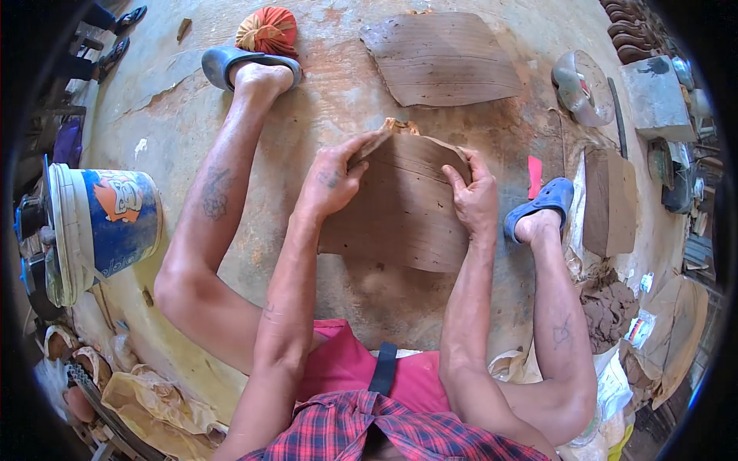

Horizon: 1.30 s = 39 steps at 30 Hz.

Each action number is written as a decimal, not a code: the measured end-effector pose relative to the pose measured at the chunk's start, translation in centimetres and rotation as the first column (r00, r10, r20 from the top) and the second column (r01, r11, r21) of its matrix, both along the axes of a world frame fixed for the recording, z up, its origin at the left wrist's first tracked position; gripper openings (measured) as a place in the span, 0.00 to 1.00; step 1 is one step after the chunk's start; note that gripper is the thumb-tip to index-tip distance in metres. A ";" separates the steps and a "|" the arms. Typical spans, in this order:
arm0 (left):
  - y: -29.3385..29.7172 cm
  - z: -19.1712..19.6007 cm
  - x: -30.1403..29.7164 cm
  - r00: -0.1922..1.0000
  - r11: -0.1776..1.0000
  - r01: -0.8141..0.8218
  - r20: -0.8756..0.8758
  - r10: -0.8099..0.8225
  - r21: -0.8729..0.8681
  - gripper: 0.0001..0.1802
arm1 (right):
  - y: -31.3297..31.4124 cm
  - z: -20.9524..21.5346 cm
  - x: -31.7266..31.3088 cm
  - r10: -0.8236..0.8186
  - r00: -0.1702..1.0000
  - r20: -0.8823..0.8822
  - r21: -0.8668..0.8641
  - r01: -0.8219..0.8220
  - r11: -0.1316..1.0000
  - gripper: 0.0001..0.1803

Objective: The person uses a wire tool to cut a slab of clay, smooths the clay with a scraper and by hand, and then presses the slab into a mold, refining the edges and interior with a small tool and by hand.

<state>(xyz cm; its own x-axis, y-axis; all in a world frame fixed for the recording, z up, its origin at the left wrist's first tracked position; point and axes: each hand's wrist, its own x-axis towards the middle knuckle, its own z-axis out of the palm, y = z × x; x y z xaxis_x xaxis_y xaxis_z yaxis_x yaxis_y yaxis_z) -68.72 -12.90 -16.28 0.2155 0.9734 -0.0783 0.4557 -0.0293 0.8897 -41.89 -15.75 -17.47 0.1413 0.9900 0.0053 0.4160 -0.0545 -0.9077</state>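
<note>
The left hand [334, 178] pinched the far left corner of a thin brown clay slab [400, 203], and the right hand [473, 198] pinched its far right corner. The roughly four-sided sheet bowed between them, above the blotchy floor [415, 316] between the person's legs, its face streaked with fine lines and small pits. Beyond it lay a ragged-edged second slab [442, 61]; rightward, a smooth-faced oblong clay block [610, 203] and a lumpy clay mound [607, 310].
</note>
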 end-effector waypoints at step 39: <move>-6.1 -8.9 -3.0 0.805 0.928 -0.268 0.469 0.364 -0.259 0.42 | -4.1 -2.9 3.0 0.038 0.997 -0.067 -0.218 -0.051 0.975 0.31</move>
